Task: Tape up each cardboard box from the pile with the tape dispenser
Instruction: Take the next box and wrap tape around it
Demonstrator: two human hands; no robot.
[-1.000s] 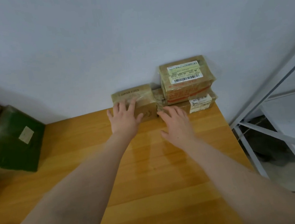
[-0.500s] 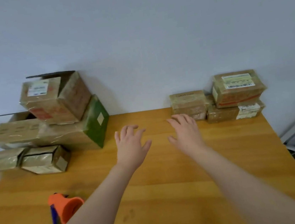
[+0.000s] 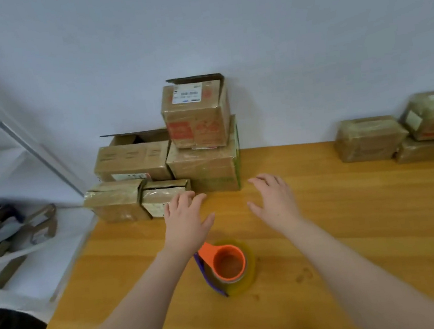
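The orange-and-blue plastic tape dispenser [image 3: 227, 265], with its yellowish roll, lies flat near-centre on the wooden worktop [image 3: 355, 229], core up, long axis far-left to near-right. The left grip [image 3: 186, 222] and right grip [image 3: 275, 203] hover open just beyond it.

One wide-angle view looks from the person's head, forward and down onto the wooden counter [image 3: 370, 241], facing the pale wall [image 3: 221, 27] behind the counter. It sits near. The left hand [image 3: 186, 222] and right hand [image 3: 275, 203] fall mid-frame over the counter, whose left end shows while its right end runs out of frame.
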